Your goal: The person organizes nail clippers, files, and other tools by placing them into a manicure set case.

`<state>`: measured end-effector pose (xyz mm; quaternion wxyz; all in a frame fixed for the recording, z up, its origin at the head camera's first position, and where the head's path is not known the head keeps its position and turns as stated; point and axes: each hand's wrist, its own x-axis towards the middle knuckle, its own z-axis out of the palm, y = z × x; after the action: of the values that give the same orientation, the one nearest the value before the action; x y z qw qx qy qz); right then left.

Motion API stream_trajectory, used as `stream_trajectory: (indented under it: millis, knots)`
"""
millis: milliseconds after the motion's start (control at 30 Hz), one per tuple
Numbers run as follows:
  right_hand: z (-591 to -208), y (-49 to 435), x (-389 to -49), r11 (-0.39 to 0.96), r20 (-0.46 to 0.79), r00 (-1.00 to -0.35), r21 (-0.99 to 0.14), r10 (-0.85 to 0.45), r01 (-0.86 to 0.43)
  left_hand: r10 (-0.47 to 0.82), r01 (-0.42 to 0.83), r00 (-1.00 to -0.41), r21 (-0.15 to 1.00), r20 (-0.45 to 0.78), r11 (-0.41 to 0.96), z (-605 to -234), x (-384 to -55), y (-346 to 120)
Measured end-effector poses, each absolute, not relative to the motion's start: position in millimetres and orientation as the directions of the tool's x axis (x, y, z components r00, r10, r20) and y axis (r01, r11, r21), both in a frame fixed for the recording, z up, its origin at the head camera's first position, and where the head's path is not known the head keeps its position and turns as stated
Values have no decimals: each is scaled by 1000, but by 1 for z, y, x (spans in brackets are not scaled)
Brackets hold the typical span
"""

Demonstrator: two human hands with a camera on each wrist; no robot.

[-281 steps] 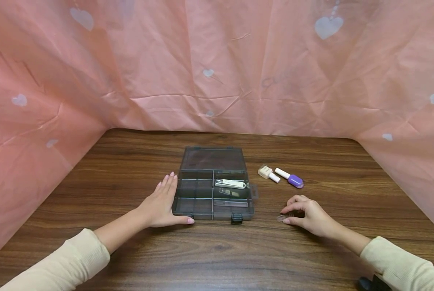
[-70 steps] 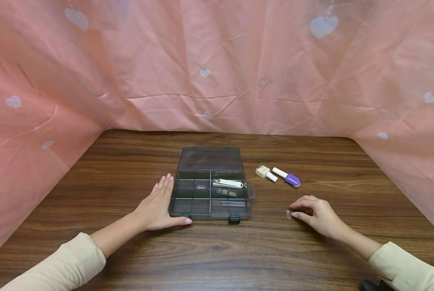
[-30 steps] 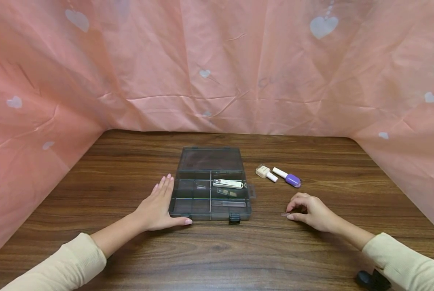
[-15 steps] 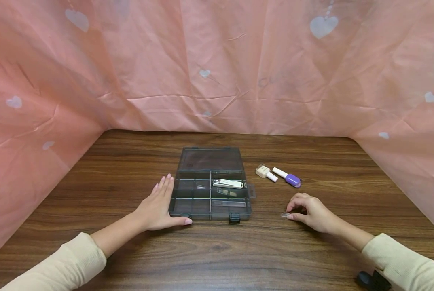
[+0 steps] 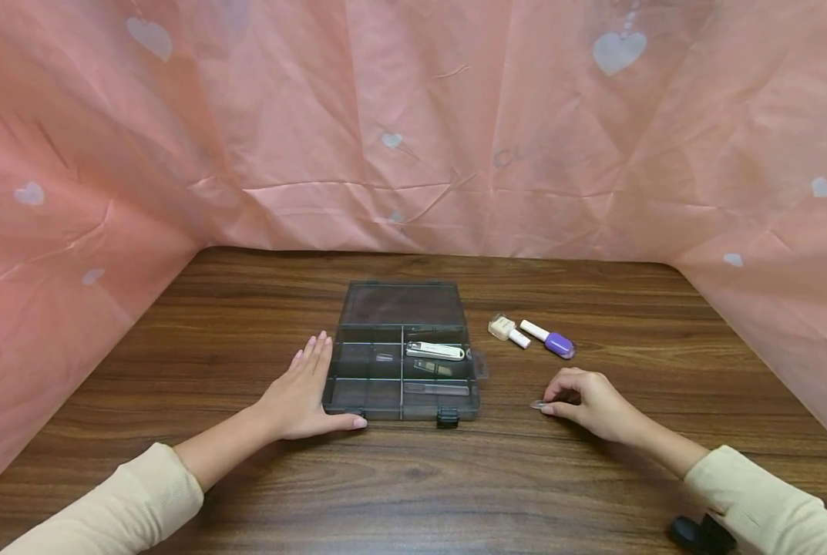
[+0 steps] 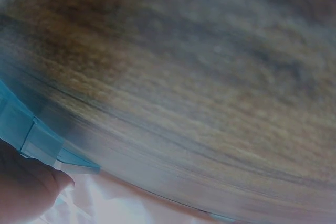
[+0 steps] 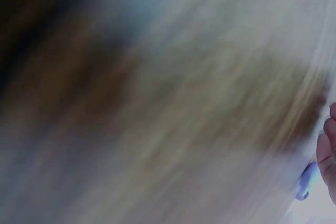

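Note:
My right hand (image 5: 593, 402) pinches a small clear false nail (image 5: 536, 405) between thumb and fingertips, low over the table to the right of the box. My left hand (image 5: 298, 397) lies with straight fingers along the left side of the grey see-through organizer box (image 5: 364, 412), its thumb at the front edge. The box's lid (image 5: 404, 303) is laid back. Another clear piece (image 5: 384, 358) lies in a left compartment. On the right side sit a white nail clipper (image 5: 435, 351), a small flat piece (image 5: 432, 368) and a clear strip (image 5: 436, 389).
Behind the right hand lie a cream nail polish bottle (image 5: 503, 328) and a purple nail polish bottle (image 5: 559, 344), both with white caps. A black object (image 5: 700, 533) shows under the right sleeve. Pink cloth (image 5: 413, 193) closes off the table's back and sides.
Since the oldest frame a clear piece has appeared in the left compartment. Over the last second my right hand has shifted slightly left with the false nail; my left hand has stayed put.

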<state>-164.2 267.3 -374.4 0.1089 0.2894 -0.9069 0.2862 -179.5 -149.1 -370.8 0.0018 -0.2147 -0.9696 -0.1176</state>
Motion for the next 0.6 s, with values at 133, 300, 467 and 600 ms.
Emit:
stream_trajectory:
  millis: [133,300,467,600]
  knots:
    - [-369,262,-165,668,383,-816,-471,-433,-576,418,419,-907,227,54,879,-371,-180,-149]
    - [-364,254,-170,646,403,-824,-515,-397,-563,417,420,-907,226,61,879,-371,-180,-150]
    - [-361,243,-174,631,394,-839,-554,-376,-543,418,421,-906,232,61,877,-371,-180,-149]
    - [-358,233,-175,617,417,-829,-555,-374,-558,418,420,-906,234,60,877,-371,-180,-149]
